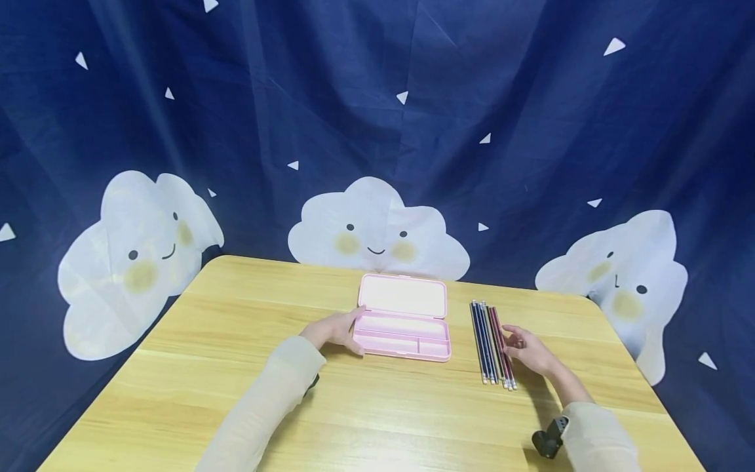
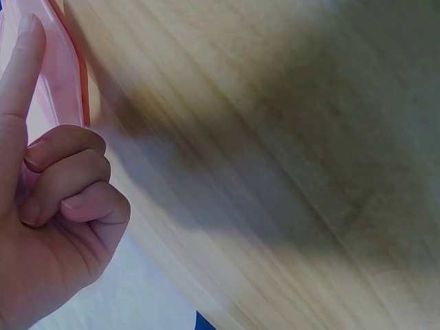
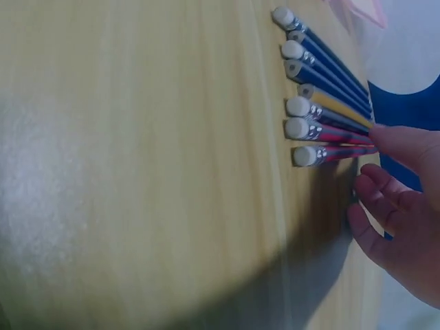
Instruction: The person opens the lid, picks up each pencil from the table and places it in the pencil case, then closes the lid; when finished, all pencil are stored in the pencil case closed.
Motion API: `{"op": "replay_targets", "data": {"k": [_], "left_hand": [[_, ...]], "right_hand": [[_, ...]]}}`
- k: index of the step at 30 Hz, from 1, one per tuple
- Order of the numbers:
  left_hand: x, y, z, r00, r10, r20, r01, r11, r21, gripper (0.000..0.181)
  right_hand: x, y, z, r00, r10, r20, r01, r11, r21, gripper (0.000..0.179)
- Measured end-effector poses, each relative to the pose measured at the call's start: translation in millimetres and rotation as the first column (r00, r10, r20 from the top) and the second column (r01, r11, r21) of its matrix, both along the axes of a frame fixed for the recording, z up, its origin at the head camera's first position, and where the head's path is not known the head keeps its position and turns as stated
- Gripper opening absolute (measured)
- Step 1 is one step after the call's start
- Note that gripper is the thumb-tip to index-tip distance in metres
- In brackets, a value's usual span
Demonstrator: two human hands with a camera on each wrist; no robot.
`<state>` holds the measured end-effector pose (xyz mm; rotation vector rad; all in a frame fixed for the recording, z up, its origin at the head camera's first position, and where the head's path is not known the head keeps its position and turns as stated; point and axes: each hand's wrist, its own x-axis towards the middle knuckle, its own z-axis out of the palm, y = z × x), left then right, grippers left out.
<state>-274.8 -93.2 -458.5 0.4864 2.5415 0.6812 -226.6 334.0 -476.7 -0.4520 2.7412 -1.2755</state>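
Note:
A pink pencil case (image 1: pixel 402 357) lies with its lid (image 1: pixel 404 295) raised at the back, its divided compartments showing. My left hand (image 1: pixel 335 329) holds the case's left end, the thumb over the front corner. In the left wrist view, one straight finger (image 2: pixel 22 65) lies along the pink wall while other fingers curl beside it. To the right of the case, several pencils (image 1: pixel 486 341) lie side by side in dark blue, yellow and red. At the red side of this row is my right hand (image 1: pixel 529 351), thumb tip at the pencils, other fingers loosely bent beside them.
Both hands work over a light wooden table (image 1: pixel 377 419). A dark blue curtain (image 1: pixel 377 98) with smiling clouds hangs behind its far edge. A black wrist device (image 1: pixel 550 439) sits by the right sleeve, close over the tabletop.

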Motion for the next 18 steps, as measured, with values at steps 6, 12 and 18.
{"op": "replay_targets", "data": {"k": [6,12,18], "left_hand": [[-0.2,-0.8,-0.4,1.0,-0.005,0.002,0.005,1.0,0.008,0.105],[-1.9,-1.6,-2.9,1.0,-0.013,-0.005,0.013,1.0,0.006,0.104],[-2.3,-1.1,-3.4,1.0,-0.013,-0.002,0.013,1.0,0.018,0.105]], "right_hand": [[1.2,-5.5,2.0,0.998,-0.037,0.046,0.032,0.994,0.106,0.06],[-0.8,-1.4,-2.6,1.0,-0.026,0.006,0.025,0.987,0.16,0.061],[0.0,-0.5,-3.4,0.998,-0.058,-0.026,0.063,0.969,0.239,0.056]]}}
